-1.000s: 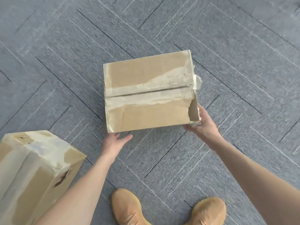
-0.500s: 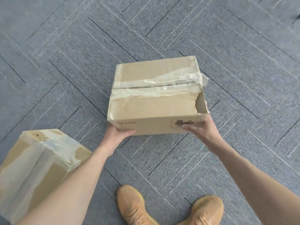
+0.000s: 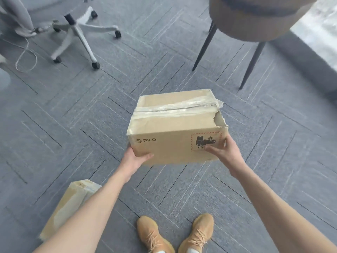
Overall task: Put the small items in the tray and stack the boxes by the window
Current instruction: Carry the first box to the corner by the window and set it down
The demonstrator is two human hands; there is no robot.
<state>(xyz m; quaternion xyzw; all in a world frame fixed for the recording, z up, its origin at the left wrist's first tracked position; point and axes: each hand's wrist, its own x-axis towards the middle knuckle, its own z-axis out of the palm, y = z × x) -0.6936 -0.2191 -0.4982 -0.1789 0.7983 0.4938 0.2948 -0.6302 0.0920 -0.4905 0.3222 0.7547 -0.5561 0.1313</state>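
Note:
I hold a taped cardboard box point(image 3: 175, 130) with a torn top right corner in the air in front of me, over the grey carpet. My left hand point(image 3: 135, 158) grips its lower left corner from beneath, thumb on the front face. My right hand point(image 3: 223, 152) grips the lower right corner, thumb across the printed warning label. A second taped cardboard box point(image 3: 71, 203) lies on the floor at lower left, partly hidden behind my left forearm. No tray or small items are in view.
A white office chair base point(image 3: 80, 33) on castors stands at upper left, with a thin cord point(image 3: 25, 57) looping on the floor beside it. A tan chair with dark legs point(image 3: 253, 19) stands at upper right. The window ledge point(image 3: 313, 57) runs along the right edge.
The box has risen off the floor and both hands now clasp its lower corners. My view has tipped up, bringing the chairs and window side into sight.

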